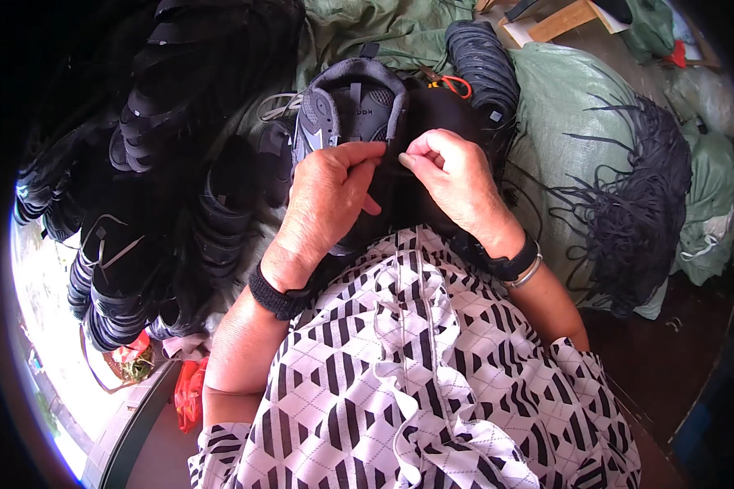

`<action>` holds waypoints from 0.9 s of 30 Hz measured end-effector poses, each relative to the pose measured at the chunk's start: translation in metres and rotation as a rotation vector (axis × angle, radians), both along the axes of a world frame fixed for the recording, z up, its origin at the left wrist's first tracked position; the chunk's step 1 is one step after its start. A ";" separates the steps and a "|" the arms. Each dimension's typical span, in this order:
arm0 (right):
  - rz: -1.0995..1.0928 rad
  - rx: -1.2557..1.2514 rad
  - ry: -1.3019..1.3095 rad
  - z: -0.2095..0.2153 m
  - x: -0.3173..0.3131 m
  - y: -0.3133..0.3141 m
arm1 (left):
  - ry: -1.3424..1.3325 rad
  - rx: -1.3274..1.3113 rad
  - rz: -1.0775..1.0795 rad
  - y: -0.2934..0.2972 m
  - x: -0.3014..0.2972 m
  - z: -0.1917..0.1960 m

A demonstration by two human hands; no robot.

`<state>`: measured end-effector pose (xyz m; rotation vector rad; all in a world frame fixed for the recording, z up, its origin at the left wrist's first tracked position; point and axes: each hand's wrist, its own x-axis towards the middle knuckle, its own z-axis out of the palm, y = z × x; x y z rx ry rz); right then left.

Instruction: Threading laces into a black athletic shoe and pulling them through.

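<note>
Here, left hand (326,191) and right hand (458,183) curl by a dark shoe (369,122), grip unclear; black laces (638,212) drape a green sack (559,102).

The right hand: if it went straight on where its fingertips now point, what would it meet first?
Pointing leftward, the right hand would probably meet the dark grey shoe first, with the left hand close behind; depth is unclear from this view.

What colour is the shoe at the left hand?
The shoe is mostly dark grey and black, best seen in the head view.
</note>
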<state>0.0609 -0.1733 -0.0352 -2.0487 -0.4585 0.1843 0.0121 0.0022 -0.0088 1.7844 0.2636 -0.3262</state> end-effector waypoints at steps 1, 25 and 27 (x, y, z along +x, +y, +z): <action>0.001 -0.001 0.001 0.000 0.001 0.001 | 0.001 -0.001 0.001 0.000 0.000 0.000; -0.135 0.132 0.105 -0.004 -0.023 0.014 | -0.129 0.389 0.037 -0.014 -0.009 0.006; -0.191 0.180 0.243 -0.004 -0.020 0.014 | -0.144 0.409 0.020 -0.013 -0.009 0.006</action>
